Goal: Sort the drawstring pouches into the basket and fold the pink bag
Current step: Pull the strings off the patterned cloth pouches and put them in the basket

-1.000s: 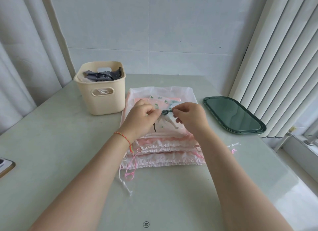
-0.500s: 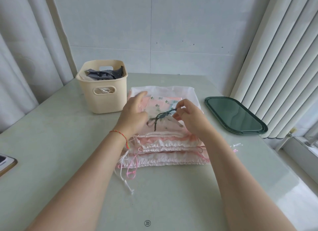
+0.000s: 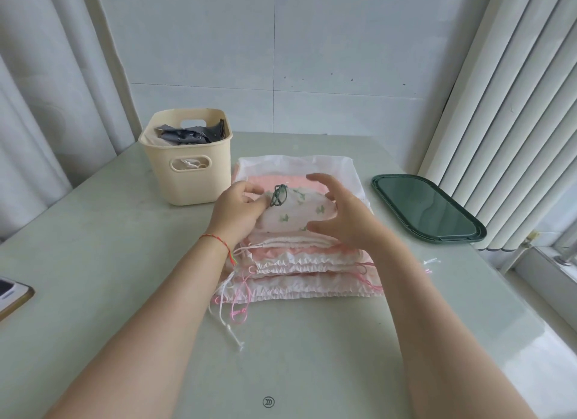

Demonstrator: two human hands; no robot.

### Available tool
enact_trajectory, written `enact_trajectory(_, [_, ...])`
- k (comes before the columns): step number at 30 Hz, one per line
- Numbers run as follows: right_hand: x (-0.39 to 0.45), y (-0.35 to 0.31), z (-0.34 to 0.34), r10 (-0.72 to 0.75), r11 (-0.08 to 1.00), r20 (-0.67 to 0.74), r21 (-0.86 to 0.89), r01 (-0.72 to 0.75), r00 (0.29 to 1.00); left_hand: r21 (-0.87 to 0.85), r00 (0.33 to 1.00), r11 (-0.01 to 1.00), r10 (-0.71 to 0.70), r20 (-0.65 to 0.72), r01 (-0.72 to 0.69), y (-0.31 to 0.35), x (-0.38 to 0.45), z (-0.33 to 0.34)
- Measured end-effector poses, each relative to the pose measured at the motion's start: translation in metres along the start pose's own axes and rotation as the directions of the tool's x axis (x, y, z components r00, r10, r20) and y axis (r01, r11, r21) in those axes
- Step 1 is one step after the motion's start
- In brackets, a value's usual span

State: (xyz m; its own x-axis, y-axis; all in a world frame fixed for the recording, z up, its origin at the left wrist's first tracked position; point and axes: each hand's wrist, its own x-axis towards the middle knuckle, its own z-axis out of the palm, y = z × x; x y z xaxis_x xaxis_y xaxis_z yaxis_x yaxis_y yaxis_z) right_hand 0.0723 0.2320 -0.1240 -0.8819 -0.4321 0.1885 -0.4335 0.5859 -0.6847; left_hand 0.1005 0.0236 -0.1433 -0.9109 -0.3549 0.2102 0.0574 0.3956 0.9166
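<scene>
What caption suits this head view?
Left hand grips a small white leaf-print drawstring pouch atop stacked pink pouches; open right hand hovers; cream plastic basket waits.

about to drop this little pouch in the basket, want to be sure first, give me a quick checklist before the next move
1. Left hand grips the small pouch at its neck: ok.
2. Green cord tied up, not dangling: ok.
3. Right hand clear of the pouch: cannot tell, its open fingers sit close around it.
4. Basket upright, near the left hand: ok.
5. Room left in the basket: ok, grey fabric lies below the rim.
6. Pink stack cords free of the pouch: cannot tell.
</scene>
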Motion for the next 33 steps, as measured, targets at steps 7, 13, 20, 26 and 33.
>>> enact_trajectory(7, [0.005, 0.005, 0.003, 0.07, 0.99, -0.065, -0.116, -0.077, 0.995, 0.06, 0.987, 0.996, 0.05, 0.15, -0.06, 0.006, -0.004, -0.001])
enact_trajectory(13, [0.016, 0.004, 0.006, 0.232, 0.97, -0.125, 0.098, -0.22, 0.965, 0.005, 0.999, 0.999, -0.036, 0.02, 0.036, -0.006, 0.006, 0.0])
enact_trajectory(20, [0.065, 0.008, -0.001, 0.264, 0.91, 0.077, -0.349, -0.222, 0.961, 0.623, 0.964, 0.744, 0.111, 0.241, -0.242, 0.005, 0.046, 0.008])
enact_trajectory(26, [0.096, -0.007, 0.001, 0.294, 0.876, 0.318, -0.467, -0.121, 0.901, 0.731, 0.821, 0.587, -0.184, 0.54, -0.349, 0.002, 0.07, 0.016])
enact_trajectory(33, [0.115, -0.021, 0.012, 0.343, 0.763, 0.378, -0.646, -0.02, 0.86, 0.77, 0.815, 0.491, -0.186, 0.549, -0.407, 0.002, 0.077, 0.017])
